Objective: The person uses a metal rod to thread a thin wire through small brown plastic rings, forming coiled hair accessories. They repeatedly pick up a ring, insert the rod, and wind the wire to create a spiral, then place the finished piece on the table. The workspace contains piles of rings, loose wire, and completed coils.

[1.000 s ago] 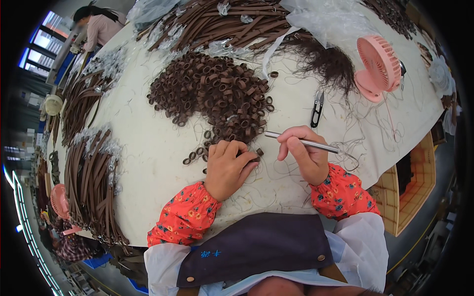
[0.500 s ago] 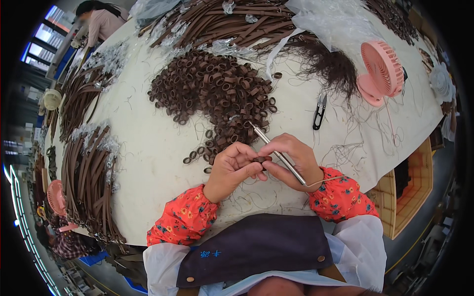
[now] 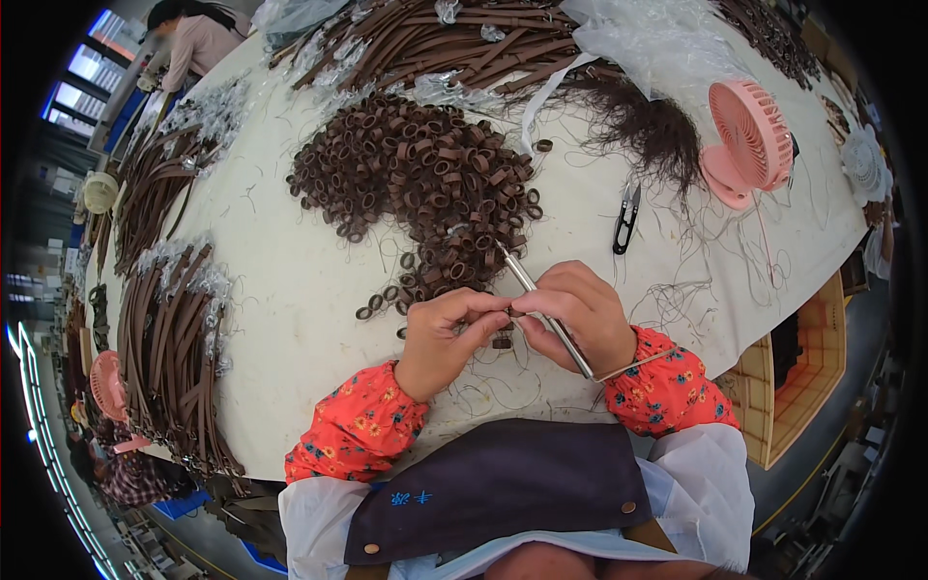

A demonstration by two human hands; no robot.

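Observation:
My left hand (image 3: 437,336) is closed, thumb and forefinger pinched on a small brown strap loop (image 3: 510,311) that the fingertips mostly hide. The fingertips of my right hand (image 3: 585,314) meet it from the other side. A silver pen-shaped tool (image 3: 525,275) lies through my right hand, its thin tip pointing away toward the pile and a cord running from its rear end along the wrist. Another brown piece (image 3: 503,341) shows just below the fingertips; whether it rests on the table I cannot tell. A large heap of brown loops (image 3: 416,174) lies beyond my hands.
Black thread snips (image 3: 625,224) lie to the right, near a pink fan (image 3: 744,140). Bundles of brown straps (image 3: 174,348) cover the left edge, with more straps (image 3: 464,43) at the back. Loose threads litter the white tabletop (image 3: 280,377). A wooden bin (image 3: 802,372) stands at the right.
The loop, visible between both hands before, is now largely covered by fingertips. The tool has tilted slightly and moved a little right. A brown piece now shows below the fingers.

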